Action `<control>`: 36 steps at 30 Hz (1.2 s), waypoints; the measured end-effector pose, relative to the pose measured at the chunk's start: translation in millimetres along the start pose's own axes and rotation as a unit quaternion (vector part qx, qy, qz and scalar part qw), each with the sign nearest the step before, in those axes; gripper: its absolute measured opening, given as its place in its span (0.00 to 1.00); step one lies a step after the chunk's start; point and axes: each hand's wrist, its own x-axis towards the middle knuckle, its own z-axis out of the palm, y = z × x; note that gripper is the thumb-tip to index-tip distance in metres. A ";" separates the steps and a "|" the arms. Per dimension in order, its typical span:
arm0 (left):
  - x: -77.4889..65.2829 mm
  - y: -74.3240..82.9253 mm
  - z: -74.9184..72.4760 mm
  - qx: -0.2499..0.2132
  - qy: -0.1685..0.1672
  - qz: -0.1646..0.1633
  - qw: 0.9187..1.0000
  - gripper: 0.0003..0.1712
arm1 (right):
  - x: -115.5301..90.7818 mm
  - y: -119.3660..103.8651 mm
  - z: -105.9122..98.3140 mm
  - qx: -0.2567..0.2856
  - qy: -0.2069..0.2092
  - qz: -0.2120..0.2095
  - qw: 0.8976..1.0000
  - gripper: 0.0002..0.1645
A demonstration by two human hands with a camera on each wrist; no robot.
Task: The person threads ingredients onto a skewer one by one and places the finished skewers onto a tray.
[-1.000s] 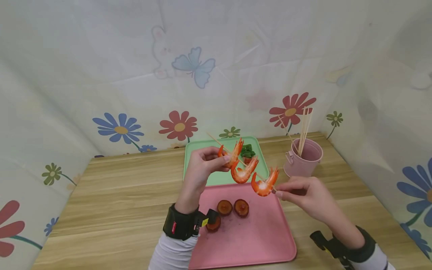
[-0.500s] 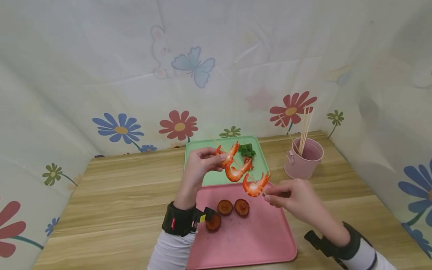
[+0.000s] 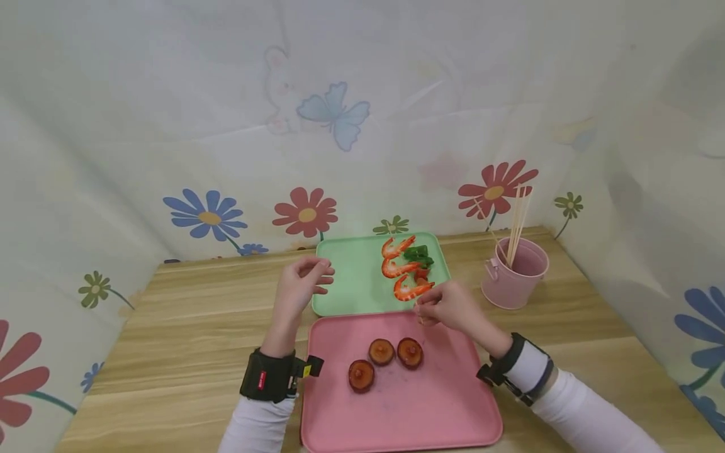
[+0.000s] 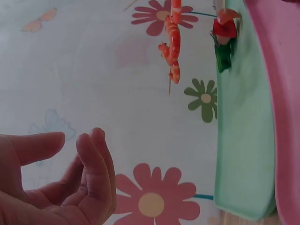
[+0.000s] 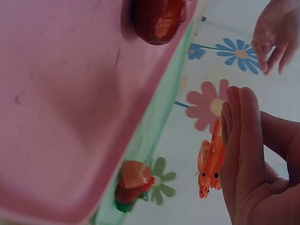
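My right hand pinches the lower end of a bamboo skewer threaded with three orange shrimp. In the head view the shrimp overlap the mint green tray; in the left wrist view their skewer hangs above that tray. My left hand is raised at the green tray's left side, holding nothing; its thumb and fingers stand apart. From the right wrist, my right fingers partly hide the shrimp. Green and red food pieces lie on the green tray behind the shrimp.
A pink tray lies nearest me, with three round brown mushroom-like pieces on it. At the right stands a pink bucket holding several bamboo skewers. A flowered cloth walls the back and sides of the wooden table.
My left hand has let go of the shrimp skewer and moved left. My right hand has carried the skewer left, over the green tray, and turned it more upright in the head view.
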 end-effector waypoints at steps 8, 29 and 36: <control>-4.6 -13.1 -32.7 0.061 0.047 -0.006 0.997 0.17 | 26.2 6.7 12.2 -0.086 0.023 0.004 0.996 0.11; -13.2 -11.5 -59.1 0.089 0.052 -0.031 0.994 0.20 | 54.4 15.0 32.9 -0.108 -0.023 0.041 0.993 0.10; -12.6 -13.1 -62.6 0.094 0.060 -0.033 0.993 0.20 | 55.0 13.5 31.4 -0.132 -0.044 0.033 0.990 0.07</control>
